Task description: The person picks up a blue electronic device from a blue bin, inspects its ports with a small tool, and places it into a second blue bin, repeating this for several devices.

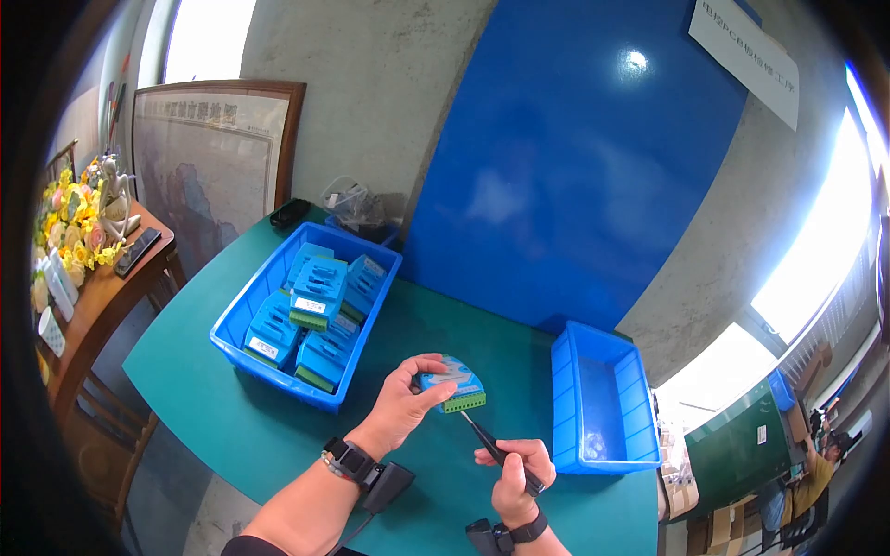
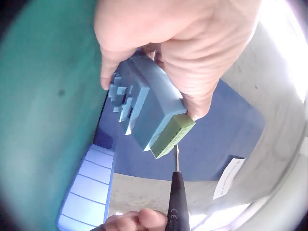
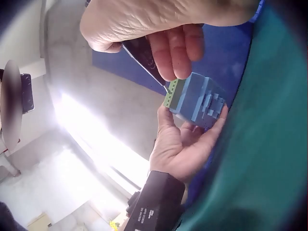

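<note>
A blue module (image 1: 451,374) with a green terminal strip (image 1: 464,403) is gripped by the left hand (image 1: 400,405) above the table. In the left wrist view, thumb and fingers hold the blue housing (image 2: 156,98) from both sides. The right hand (image 1: 521,477) holds a black screwdriver (image 1: 491,443), whose metal tip meets the green strip (image 2: 174,136). From the right wrist view, the screwdriver (image 3: 144,60) slants to the strip's face (image 3: 170,94); whether the tip sits inside a hole, I cannot tell.
On the green table (image 1: 195,361), a blue bin (image 1: 278,378) at left holds several similar modules (image 1: 321,289). An empty blue bin (image 1: 605,463) stands at right. A blue board (image 1: 584,167) leans behind; a bag (image 1: 354,204) lies at the back.
</note>
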Available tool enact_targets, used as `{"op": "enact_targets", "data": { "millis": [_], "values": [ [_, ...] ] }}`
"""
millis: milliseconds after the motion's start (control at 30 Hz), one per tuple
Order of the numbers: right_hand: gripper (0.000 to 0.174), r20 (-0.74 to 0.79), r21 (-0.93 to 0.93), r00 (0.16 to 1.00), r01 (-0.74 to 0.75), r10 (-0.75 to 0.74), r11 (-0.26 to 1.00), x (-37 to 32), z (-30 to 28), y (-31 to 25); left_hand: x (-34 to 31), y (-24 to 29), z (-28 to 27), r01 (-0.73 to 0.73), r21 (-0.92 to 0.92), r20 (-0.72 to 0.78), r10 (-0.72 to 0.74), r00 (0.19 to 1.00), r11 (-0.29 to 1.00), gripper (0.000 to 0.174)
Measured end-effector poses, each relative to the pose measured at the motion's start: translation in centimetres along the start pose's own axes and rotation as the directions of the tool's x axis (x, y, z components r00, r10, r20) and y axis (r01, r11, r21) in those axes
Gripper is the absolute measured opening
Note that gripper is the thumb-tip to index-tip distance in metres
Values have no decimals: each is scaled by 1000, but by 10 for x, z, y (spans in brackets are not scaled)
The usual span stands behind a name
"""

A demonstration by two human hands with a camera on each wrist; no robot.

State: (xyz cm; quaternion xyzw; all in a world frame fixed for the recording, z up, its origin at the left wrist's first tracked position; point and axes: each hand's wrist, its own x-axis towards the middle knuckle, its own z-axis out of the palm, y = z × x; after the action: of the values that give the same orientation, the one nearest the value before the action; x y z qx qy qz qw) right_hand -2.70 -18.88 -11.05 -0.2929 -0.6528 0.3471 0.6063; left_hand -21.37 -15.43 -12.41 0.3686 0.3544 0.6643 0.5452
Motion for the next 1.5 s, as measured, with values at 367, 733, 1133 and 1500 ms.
{"op": "enact_targets", "data": {
  "millis": [367, 733, 1133, 1500],
  "values": [
    [19, 89, -67, 995, -35, 41, 997, -3, 7, 0, -2, -1, 2, -64, 135, -20, 67, 998, 989, 28],
    [39, -30, -124, 996, 84, -88, 989, -3, 4, 1, 1, 1, 0, -286, 429, -9, 320, 947, 857, 32],
    [16, -49, -217, 994, 82, -94, 973, 2, 0, 5, -6, 18, 7, -394, 588, 43, 459, 888, 707, 31],
    [17, -82, -192, 995, 45, -62, 980, 5, -4, -1, -9, 22, 10, -431, 617, 58, 508, 859, 659, 29]
  ]
}}
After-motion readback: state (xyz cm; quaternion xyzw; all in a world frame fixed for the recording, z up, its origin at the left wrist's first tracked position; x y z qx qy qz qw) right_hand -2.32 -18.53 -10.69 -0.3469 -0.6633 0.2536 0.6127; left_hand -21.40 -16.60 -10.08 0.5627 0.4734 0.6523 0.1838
